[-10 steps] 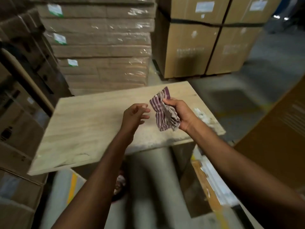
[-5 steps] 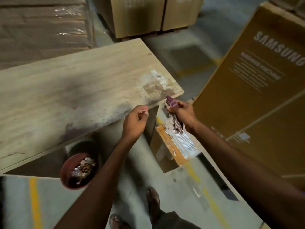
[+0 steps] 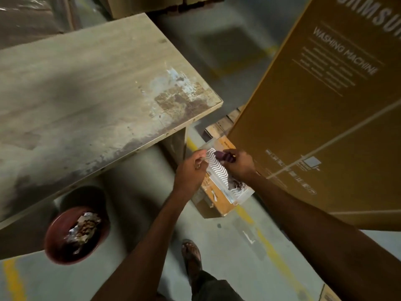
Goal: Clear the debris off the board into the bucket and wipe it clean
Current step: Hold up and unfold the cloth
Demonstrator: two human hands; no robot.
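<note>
Purple cloth [image 3: 223,157] is bunched in the right hand's [image 3: 239,165] grip. The left hand [image 3: 189,170] pinches what seems to be the edge of a wavy-patterned bag [image 3: 219,172] between the hands. Left of them lies the stained board [image 3: 86,90], with the bucket [image 3: 50,246] of debris [image 3: 83,229] beneath its edge.

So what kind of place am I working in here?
Most likely a warehouse or goods store: a big Samsung washing machine carton stands at the right, more cartons sit beyond the board, and the concrete floor carries yellow painted lines.
</note>
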